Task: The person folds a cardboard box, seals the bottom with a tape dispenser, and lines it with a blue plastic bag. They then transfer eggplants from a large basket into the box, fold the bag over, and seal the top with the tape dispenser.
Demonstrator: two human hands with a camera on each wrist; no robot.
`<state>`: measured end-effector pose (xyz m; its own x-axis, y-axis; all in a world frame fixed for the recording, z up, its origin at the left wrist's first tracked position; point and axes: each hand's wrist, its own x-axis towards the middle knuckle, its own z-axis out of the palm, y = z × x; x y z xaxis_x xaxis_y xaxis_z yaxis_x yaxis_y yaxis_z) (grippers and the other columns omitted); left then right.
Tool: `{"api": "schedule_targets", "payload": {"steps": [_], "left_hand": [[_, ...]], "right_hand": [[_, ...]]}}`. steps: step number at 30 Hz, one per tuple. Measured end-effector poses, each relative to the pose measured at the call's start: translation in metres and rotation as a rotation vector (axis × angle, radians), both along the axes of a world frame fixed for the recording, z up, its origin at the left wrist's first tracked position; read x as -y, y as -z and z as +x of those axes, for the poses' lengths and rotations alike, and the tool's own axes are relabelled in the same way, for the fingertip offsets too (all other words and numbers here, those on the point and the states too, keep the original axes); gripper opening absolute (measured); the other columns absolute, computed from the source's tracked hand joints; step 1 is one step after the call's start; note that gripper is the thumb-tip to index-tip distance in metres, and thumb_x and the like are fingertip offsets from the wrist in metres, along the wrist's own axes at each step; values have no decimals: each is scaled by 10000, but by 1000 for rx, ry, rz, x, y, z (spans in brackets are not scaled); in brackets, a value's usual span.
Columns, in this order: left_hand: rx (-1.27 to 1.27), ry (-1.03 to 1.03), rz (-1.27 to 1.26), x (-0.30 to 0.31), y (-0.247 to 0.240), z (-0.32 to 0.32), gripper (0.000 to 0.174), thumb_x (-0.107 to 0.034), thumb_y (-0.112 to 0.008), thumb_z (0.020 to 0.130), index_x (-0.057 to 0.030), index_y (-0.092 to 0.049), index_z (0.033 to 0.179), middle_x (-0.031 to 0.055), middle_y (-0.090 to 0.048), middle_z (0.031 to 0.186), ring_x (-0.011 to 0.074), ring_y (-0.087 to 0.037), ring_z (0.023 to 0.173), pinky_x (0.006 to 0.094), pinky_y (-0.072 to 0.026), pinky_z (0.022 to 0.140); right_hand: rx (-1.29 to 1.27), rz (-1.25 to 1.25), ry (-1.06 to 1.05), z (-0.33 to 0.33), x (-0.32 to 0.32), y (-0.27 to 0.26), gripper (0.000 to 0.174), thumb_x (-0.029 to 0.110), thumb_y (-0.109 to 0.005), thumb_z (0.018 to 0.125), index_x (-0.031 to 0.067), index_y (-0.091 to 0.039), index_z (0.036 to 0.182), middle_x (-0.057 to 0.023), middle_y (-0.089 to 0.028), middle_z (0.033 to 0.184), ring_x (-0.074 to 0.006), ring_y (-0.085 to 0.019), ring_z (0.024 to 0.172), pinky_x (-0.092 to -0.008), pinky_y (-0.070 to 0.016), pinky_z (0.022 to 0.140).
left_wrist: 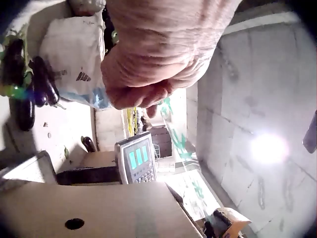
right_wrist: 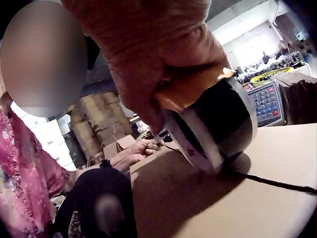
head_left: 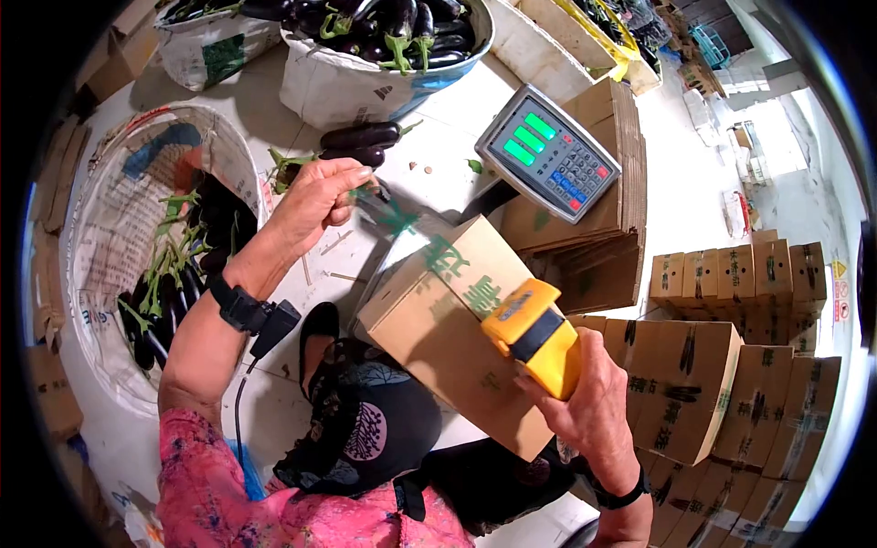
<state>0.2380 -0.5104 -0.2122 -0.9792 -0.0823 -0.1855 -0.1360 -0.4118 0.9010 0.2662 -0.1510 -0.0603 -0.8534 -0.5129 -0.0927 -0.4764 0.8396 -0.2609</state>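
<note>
A closed cardboard box (head_left: 438, 329) sits tilted across the view in front of the person. The right hand (head_left: 589, 393) grips a yellow tape dispenser (head_left: 539, 333) over the box top; in the right wrist view the tape roll (right_wrist: 218, 129) is close to the cardboard. Clear tape with green printing (head_left: 429, 247) stretches from the dispenser past the box's far edge. Its free end is pinched by the left hand (head_left: 320, 201), raised beyond that edge. From the left wrist, the tape (left_wrist: 181, 144) runs down from the curled fingers of the hand (left_wrist: 158, 54).
Behind the box stands a scale display (head_left: 548, 151) beside stacked flat cardboard (head_left: 621, 183). Loose eggplants (head_left: 356, 146) lie on the floor. Eggplants fill a sack-lined basket (head_left: 164, 119) at left and a tub (head_left: 320, 91) at the top. Packed boxes (head_left: 681, 384) are stacked at right.
</note>
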Motion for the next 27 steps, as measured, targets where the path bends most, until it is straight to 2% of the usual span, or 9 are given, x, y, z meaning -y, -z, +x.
{"api": "schedule_targets", "payload": {"steps": [2,6,10,14,19,22,23,24,27], "left_hand": [[17,14,17,-13,-9,0,182,-202,-590,973,-52,-661,899,-85,-519,696,-6,-292,477,162,-252,440],[55,29,115,-26,12,-8,174,-192,-590,974,-38,-643,912,-63,-534,705,-9,-307,474,163,-268,441],[83,40,136,-28,23,-6,181,-192,-583,980,-34,-639,912,-42,-565,725,-7,-307,470,163,-270,441],[58,8,84,-32,22,0,187,-202,-581,980,-37,-640,914,-35,-576,733,-10,-305,469,167,-264,437],[50,64,-59,-32,50,-3,229,-220,-566,983,-40,-664,883,-10,-608,702,-8,-319,470,177,-249,429],[-14,35,-517,-49,70,-3,262,-220,-552,982,-25,-679,860,8,-616,676,42,-417,507,226,-341,461],[-81,-16,-603,-60,78,-3,264,-217,-586,922,11,-666,815,122,-635,692,188,-597,673,332,-481,658],[-114,14,-666,-68,85,0,246,-206,-579,927,11,-634,826,175,-629,717,245,-607,662,352,-480,643],[-160,-15,-800,-93,91,2,191,-177,-568,941,4,-552,883,228,-624,783,399,-627,745,437,-485,647]], "right_hand": [[71,-65,96,-1,-8,3,542,351,-819,756,18,-475,1010,-198,-649,834,-362,-680,739,-401,-545,657],[59,-39,82,3,-18,7,523,358,-811,764,37,-467,994,-177,-657,830,-310,-691,732,-368,-545,643],[40,-14,54,1,-20,9,518,355,-807,769,36,-470,999,-179,-654,823,-306,-695,736,-365,-555,653],[3,-29,40,5,-20,10,525,341,-814,757,30,-475,1011,-183,-649,811,-316,-696,731,-371,-560,657],[-45,-3,-28,3,-17,13,532,318,-822,742,23,-485,1029,-180,-648,799,-333,-691,711,-381,-558,641],[-41,21,-25,3,-11,12,526,316,-821,738,22,-494,1025,-183,-643,796,-342,-687,702,-384,-553,629],[-42,27,-33,1,-11,12,525,317,-821,735,21,-497,1022,-185,-641,795,-345,-685,700,-384,-551,626],[-44,32,-43,-1,-10,12,525,319,-821,733,20,-500,1020,-187,-639,794,-347,-684,698,-384,-549,624],[-25,23,-31,-1,-9,12,527,325,-820,725,17,-507,1018,-191,-631,787,-351,-680,695,-385,-548,626]]}}
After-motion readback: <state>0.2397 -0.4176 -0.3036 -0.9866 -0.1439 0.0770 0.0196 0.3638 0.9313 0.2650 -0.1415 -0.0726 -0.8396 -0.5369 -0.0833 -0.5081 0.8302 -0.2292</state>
